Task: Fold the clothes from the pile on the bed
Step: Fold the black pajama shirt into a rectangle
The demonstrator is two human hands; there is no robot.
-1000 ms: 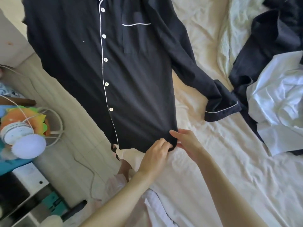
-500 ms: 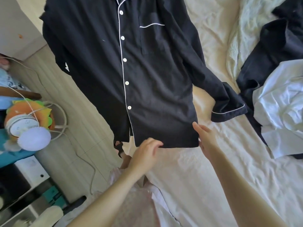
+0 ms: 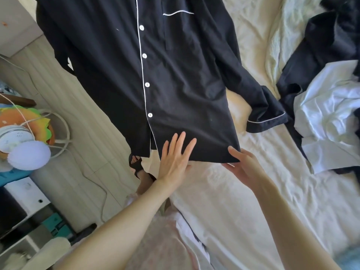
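Bright daylight, perhaps from the upper right, bleached glare on the sheet (image 3: 253, 32), wide-angle bending, blurred lower edges

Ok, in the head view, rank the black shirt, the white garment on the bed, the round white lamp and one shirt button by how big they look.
1. black shirt, by far the largest
2. white garment
3. round white lamp, though it sits nearer the camera, so this is less sure
4. shirt button, the smallest

Pale wood-grain floor (image 3: 64, 106) at left, white cable (image 3: 97, 184) trailing across it. Cream rumpled sheet (image 3: 253, 191) covers bed. Daylight bright. White cabinet (image 3: 11, 22) upper left.
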